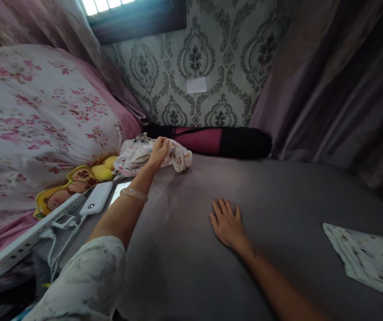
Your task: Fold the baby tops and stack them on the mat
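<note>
My left hand (159,151) reaches to the far left of the grey bed sheet (191,249), its fingers closed on a crumpled white cloth (134,154) with small coloured prints. Part of that cloth bunches out to the right of the fingers. Whether it is a garment I cannot tell. My right hand (227,225) lies flat on the sheet near the middle, fingers spread, holding nothing. Off to the right is a folded white cloth (372,256) with a small dark and coloured pattern.
Along the wall lies a long black and dark-red roll-shaped bag (201,140). Floral bedding (51,102) is heaped at left. Beside it are yellow plush toys (74,185), a white power bank (96,198), a power strip (51,223) with cables, and a partly hidden phone-like screen (119,189).
</note>
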The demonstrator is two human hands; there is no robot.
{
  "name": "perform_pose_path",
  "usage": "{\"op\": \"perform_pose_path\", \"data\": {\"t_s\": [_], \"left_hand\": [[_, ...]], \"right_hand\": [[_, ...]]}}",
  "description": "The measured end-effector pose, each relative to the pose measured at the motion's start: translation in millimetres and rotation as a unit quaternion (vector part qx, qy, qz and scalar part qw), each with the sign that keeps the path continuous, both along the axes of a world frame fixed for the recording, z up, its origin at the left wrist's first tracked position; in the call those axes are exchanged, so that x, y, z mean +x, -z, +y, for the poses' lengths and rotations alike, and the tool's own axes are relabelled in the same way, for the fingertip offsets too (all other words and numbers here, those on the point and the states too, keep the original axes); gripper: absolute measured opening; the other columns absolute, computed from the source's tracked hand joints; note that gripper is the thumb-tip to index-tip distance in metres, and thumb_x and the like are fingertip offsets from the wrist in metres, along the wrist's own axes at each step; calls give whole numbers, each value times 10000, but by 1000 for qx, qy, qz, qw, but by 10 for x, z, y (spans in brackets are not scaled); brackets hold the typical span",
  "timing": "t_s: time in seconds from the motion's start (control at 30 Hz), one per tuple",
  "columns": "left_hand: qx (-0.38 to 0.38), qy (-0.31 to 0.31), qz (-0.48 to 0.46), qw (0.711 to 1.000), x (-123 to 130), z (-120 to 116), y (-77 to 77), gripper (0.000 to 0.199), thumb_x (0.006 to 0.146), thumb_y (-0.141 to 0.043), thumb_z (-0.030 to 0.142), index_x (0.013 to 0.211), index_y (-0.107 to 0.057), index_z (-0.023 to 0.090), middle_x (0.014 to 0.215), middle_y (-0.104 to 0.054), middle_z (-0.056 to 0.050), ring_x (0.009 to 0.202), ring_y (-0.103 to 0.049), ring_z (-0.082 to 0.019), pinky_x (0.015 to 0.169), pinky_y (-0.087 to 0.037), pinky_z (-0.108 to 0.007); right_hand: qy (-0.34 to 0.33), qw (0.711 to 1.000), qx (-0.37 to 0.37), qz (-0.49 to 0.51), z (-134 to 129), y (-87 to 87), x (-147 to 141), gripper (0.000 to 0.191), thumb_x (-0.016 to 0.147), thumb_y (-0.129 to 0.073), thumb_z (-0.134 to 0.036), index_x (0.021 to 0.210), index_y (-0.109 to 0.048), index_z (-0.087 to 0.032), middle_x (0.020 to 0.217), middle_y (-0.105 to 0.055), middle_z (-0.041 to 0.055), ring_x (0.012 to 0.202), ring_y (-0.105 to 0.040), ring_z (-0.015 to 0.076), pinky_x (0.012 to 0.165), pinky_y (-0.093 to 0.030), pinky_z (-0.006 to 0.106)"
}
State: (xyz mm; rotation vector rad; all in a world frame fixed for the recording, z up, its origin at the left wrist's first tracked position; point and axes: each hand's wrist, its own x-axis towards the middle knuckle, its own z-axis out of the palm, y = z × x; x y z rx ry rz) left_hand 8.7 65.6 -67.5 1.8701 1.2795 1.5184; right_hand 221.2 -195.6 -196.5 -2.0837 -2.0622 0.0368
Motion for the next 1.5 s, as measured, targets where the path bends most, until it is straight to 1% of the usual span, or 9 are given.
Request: {"op": "perform_pose_path", "data": {"t_s": [0.23,0.37,0.5,0.73,0.93,1.13,1.23,1.33,1.5], "left_hand": [[-61,172,-104,978,594,-453,80,136,896,-484,295,902,-547,174,773,-551,2,755,-546,-138,700,-445,-256],[-98,251,-133,954,865,-740,142,157,879,-533,329,889,-561,174,782,-573,-4,753,-557,-137,704,-447,-261],[-131,305,-151,931,1064,-1017,195,214,841,-584,385,872,-563,174,745,-558,5,681,-524,-115,640,-415,-235],[-182,386,-232,874,1318,-1496,248,333,752,-689,461,853,-582,162,721,-552,28,622,-496,-79,594,-391,-202],[-241,391,-284,842,1355,-1615,392,358,715,-732,455,866,-592,161,731,-565,24,636,-517,-82,619,-415,-207],[-241,349,-270,865,1195,-1518,551,344,794,-657,476,980,-625,188,831,-601,5,765,-567,-115,679,-438,-213],[-249,388,-213,862,1112,-1510,536,358,855,-565,481,1048,-642,190,937,-633,-28,882,-591,-153,756,-459,-249],[-248,446,-160,845,1054,-1524,488,327,789,-627,316,1094,-639,199,1044,-645,-38,962,-591,-170,827,-460,-271],[-266,494,-102,822,1021,-1540,454,467,656,-563,122,1115,-603,204,1008,-652,-22,829,-605,-149,720,-479,-261]], "right_hand": [[-11,999,25,26,-30,-17,19,531,981,-278,-422,1406,-464,-165,1503,-382,134,1405,-278,306,1132,-132,576],[7,992,70,104,-1,-20,94,509,983,-265,-389,1376,-480,-147,1424,-485,134,1346,-387,260,1139,-201,494],[60,953,173,243,77,-56,213,519,977,-244,-400,1334,-489,-115,1317,-561,166,1251,-488,228,1063,-355,377],[71,855,291,424,277,65,422,469,907,-440,-476,1270,-511,-187,1177,-628,132,1057,-602,240,920,-463,417],[95,845,272,451,327,59,616,308,836,-505,-468,946,-630,-209,916,-677,75,819,-627,218,766,-487,361],[140,838,278,447,238,-248,919,349,821,-503,-526,891,-600,-197,816,-658,47,724,-585,188,672,-445,306],[145,842,294,428,147,-521,1058,351,812,-517,-537,871,-585,-198,781,-643,36,697,-570,178,642,-434,296],[119,854,304,404,-1,-843,1136,311,810,-540,-508,874,-575,-206,756,-645,32,674,-577,175,612,-436,290],[112,868,260,408,-258,-1195,1219,262,777,-607,-471,826,-596,-215,688,-632,13,599,-563,160,540,-408,266]]}}
